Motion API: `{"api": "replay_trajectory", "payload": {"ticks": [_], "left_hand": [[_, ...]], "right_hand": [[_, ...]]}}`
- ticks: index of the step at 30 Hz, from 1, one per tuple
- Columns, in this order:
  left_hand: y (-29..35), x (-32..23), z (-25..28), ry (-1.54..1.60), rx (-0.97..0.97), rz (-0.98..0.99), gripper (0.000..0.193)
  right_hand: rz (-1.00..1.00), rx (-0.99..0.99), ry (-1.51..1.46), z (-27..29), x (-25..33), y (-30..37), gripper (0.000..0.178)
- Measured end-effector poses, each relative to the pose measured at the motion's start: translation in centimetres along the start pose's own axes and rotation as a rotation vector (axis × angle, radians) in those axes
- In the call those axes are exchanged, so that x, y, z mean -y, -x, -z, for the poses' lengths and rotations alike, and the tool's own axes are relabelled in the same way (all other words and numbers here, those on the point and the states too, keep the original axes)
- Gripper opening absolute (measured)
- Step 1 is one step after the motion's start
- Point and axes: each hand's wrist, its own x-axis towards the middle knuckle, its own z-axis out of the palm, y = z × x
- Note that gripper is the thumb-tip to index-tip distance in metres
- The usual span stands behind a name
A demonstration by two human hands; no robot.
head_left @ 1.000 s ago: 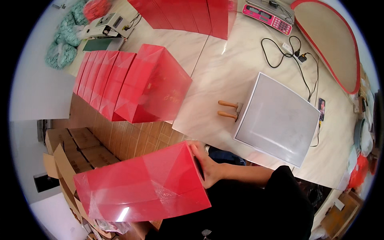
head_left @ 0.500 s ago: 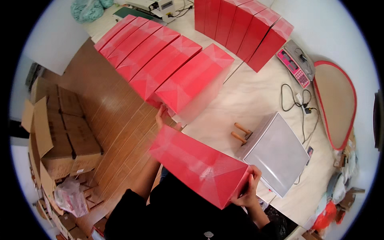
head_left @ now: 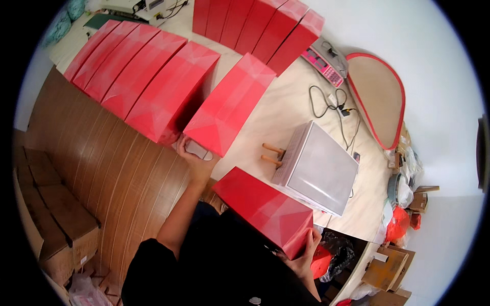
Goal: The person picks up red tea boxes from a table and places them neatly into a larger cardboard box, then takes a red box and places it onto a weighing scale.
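Note:
My right hand (head_left: 304,255) grips the lower end of a shiny, film-wrapped red box (head_left: 265,211), which is held against my front at the table's near edge. My left hand (head_left: 195,159) reaches forward and is closed on the near end of another wrapped red box (head_left: 230,104), its fingers partly hidden by that end. This second box is the last of a row on the table, and a dark gap parts it from the adjacent red box (head_left: 173,92). Beyond that, several more wrapped red boxes (head_left: 120,64) stand side by side.
A grey-topped white box (head_left: 324,168) and two wooden-handled tools (head_left: 272,154) lie to the right on the table. Behind are red boxes (head_left: 255,30), a pink scale (head_left: 324,66), cables (head_left: 332,107) and a red-rimmed panel (head_left: 377,99). Cardboard cartons (head_left: 61,214) stand on the left floor.
The view has shifted right. My left hand has closed on the row's end box, and a gap has opened beside it. The box in my right hand has drawn closer to my body.

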Motion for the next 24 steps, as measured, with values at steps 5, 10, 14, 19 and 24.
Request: {"api": "replay_trajectory", "payload": {"ticks": [5, 10, 14, 19, 24], "left_hand": [[-0.4, 1.6, -0.7, -0.093, 0.128, 0.067, 0.106], [0.2, 0.3, -0.2, -0.227, -0.042, -0.087, 0.107], [0.5, -8.5, 6.4, -0.222, 0.05, -0.046, 0.099], [5.5, -13.4, 17.5, -0.515, 0.282, -0.066, 0.097], [11.4, -14.4, 29.4, -0.712, 0.222, 0.124, 0.095]], "right_hand": [[0.036, 0.0, 0.023, 0.7, -2.3, 0.3, 0.112], [0.126, 0.031, -0.047, 0.3, -6.2, -0.3, 0.106], [0.251, 0.16, -0.117, -0.5, -7.9, -1.8, 0.102], [0.474, 0.436, -0.013, -2.5, -8.6, -3.5, 0.089], [0.672, 0.582, 0.012, -5.9, -3.2, -5.5, 0.091]]}}
